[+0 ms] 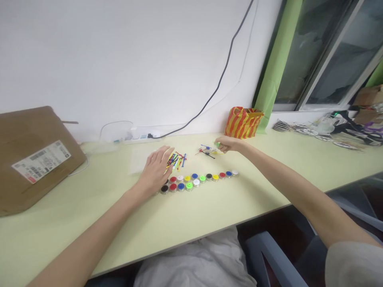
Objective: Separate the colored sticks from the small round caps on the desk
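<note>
My left hand (156, 169) is open, palm down, beside a pile of thin coloured sticks (178, 160) and over the left end of the jar rows. My right hand (229, 144) is closed in a pinch on a small green piece (217, 144), just right of a looser group of coloured pieces (207, 149). Two rows of small clear jars stand in front, with black, red, blue, green, yellow and white lids, among them a red-lidded jar (173, 187) and a blue-lidded jar (229, 174).
On the pale table (134, 223) a cardboard box (38, 155) leans at the left. A power strip (139, 137) lies by the wall with a black cable. Behind my right hand stands a red-yellow striped bag (243, 122). Assorted items (321, 129) lie at the far right.
</note>
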Available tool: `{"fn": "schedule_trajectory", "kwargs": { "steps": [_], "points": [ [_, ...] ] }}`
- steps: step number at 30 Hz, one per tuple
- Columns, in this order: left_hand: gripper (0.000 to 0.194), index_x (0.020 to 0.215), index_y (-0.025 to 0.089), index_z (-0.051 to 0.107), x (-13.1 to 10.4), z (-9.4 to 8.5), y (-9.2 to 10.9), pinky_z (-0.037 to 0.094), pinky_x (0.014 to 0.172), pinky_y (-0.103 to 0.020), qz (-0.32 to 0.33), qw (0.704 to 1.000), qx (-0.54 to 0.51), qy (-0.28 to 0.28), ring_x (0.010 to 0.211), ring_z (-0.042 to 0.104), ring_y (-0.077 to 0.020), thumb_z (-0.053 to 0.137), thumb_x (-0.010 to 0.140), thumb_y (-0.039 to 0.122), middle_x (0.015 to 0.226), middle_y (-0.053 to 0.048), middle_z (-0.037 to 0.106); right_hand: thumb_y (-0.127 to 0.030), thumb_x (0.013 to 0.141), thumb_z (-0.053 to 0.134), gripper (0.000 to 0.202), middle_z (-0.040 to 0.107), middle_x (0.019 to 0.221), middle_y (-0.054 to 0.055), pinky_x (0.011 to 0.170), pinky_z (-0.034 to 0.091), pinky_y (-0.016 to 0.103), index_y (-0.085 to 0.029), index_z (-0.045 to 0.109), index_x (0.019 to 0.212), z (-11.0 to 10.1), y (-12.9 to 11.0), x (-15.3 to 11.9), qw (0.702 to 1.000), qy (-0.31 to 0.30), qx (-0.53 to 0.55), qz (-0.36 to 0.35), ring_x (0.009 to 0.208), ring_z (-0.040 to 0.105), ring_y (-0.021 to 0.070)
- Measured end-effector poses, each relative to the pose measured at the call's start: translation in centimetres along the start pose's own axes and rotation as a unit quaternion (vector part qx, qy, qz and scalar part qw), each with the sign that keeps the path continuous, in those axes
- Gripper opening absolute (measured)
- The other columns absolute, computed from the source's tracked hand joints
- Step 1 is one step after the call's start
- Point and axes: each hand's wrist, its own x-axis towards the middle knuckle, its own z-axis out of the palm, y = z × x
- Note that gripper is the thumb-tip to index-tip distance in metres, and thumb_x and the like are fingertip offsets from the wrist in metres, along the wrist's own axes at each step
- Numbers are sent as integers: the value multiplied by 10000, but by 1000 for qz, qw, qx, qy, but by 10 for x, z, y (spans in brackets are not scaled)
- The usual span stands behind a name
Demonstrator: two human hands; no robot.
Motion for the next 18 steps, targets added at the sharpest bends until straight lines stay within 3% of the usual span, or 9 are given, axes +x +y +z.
{"fn": "schedule_trajectory", "kwargs": {
  "steps": [4,6,8,10,12,14,18],
  "points": [
    [543,1534,186,306,-1,-1,1,290,1173,-480,0,1000,1,-2,1473,335,-293,384,1001,249,1542,-153,424,-435,1042,372,365,199,522,-109,350,138,167,-243,285,745,4,1,3,1000,-7,2,7,400,155,63],
    [543,1537,189,306,-1,-1,1,289,1173,-485,-3,1000,-1,-1,1472,338,-296,381,1003,253,1544,-154,423,-585,1038,281,437,216,527,-102,363,142,179,-239,326,774,7,-1,2,999,6,-46,3,407,170,75],
    [547,1540,192,307,0,-1,2,288,1174,-490,-4,1000,-6,0,1469,342,-300,384,1002,256,1544,-156,423,-651,1023,231,495,316,542,-71,391,215,197,-223,390,832,11,-3,1,986,59,-152,-15,415,267,90],
    [550,1539,193,313,0,-1,3,288,1173,-494,-2,1000,-11,0,1468,344,-302,390,997,252,1542,-157,426,-625,1029,281,482,498,629,11,469,331,224,-189,458,928,15,-6,-1,943,146,-296,-50,501,453,128],
    [551,1536,194,322,0,-1,3,287,1173,-498,-2,1000,-14,0,1468,345,-304,395,993,248,1540,-158,430,-531,1040,377,403,648,834,132,593,410,253,-152,514,1035,18,-9,-3,873,215,-429,-84,705,607,195],
    [551,1534,200,327,0,-2,3,287,1172,-504,-3,1000,-18,2,1465,349,-307,400,990,249,1536,-157,436,-388,1035,454,282,691,1022,199,688,430,273,-138,577,1077,19,-11,-5,827,228,-505,-103,886,652,247],
    [559,1536,205,322,0,-2,4,280,1175,-504,0,1000,-24,4,1471,341,-304,404,984,239,1538,-159,435,-166,965,526,180,723,1096,177,756,433,261,-131,699,999,18,-13,-6,821,197,-525,-109,981,671,240]
  ]
}}
